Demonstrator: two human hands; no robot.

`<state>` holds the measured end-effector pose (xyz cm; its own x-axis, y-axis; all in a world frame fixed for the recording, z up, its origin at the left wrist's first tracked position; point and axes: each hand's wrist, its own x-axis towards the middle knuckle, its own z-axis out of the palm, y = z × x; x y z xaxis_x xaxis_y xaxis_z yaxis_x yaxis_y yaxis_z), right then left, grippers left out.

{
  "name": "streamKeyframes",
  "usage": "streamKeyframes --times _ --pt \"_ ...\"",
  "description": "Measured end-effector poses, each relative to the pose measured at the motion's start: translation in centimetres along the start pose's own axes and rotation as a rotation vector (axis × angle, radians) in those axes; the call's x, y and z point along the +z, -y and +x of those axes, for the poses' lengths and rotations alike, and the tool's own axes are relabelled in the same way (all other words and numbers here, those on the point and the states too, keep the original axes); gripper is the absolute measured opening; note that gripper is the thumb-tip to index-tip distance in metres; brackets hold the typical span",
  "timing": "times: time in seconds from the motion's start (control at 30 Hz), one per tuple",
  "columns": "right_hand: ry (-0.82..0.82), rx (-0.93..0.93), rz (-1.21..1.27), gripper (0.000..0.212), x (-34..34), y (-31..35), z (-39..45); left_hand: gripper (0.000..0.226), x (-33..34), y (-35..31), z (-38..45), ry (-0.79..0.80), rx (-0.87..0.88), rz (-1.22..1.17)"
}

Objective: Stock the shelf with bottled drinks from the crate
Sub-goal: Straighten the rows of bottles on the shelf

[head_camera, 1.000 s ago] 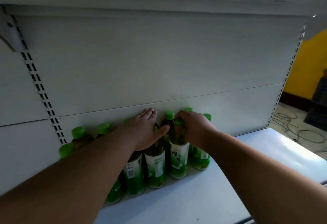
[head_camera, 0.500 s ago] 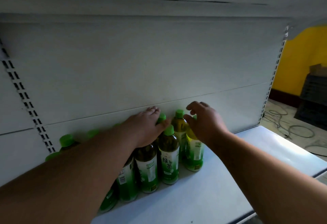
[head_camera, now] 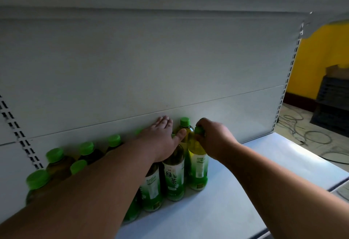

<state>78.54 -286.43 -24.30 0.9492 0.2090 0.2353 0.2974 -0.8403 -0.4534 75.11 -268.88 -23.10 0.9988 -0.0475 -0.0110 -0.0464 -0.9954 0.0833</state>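
Tea-filled bottles (head_camera: 173, 174) upright on shelf (head_camera: 236, 191)

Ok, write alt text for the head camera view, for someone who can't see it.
Two bare arms reach onto a white shelf: the right hand grips the green cap of the rightmost tea bottle, while the left hand lies flat, open, on the bottles beside it. More green-capped bottles stand to the left.
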Motion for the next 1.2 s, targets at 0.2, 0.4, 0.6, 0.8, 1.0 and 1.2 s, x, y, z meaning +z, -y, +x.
streamKeyframes --times 0.2,0.4,0.6,0.8,1.0,1.2 --pt "0.010 -0.043 0.026 0.034 0.8 0.9 -0.4 0.082 0.0 0.1 0.2 -0.006 -0.001 0.000" --pt "0.026 -0.007 0.087 0.052 0.1 1.1 -1.5 0.083 -0.2 0.1 0.1 -0.037 0.006 -0.009" --pt "-0.073 -0.072 0.017 0.049 -1.8 3.6 -5.2 0.089 -2.0 1.5 -4.2 -0.208 0.052 -0.085" --pt "-0.057 -0.192 -0.020 0.038 -2.8 9.9 -9.1 0.090 -2.8 8.6 -13.4 -0.263 -0.038 -0.045" --pt "0.110 -0.350 -0.019 0.040 0.4 17.9 -12.2 0.109 0.2 16.0 -23.3 -0.326 -0.193 -0.115" --pt "0.181 -0.470 -0.028 0.041 4.5 24.2 -13.0 0.123 5.9 20.6 -26.8 -0.137 -0.297 -0.154"
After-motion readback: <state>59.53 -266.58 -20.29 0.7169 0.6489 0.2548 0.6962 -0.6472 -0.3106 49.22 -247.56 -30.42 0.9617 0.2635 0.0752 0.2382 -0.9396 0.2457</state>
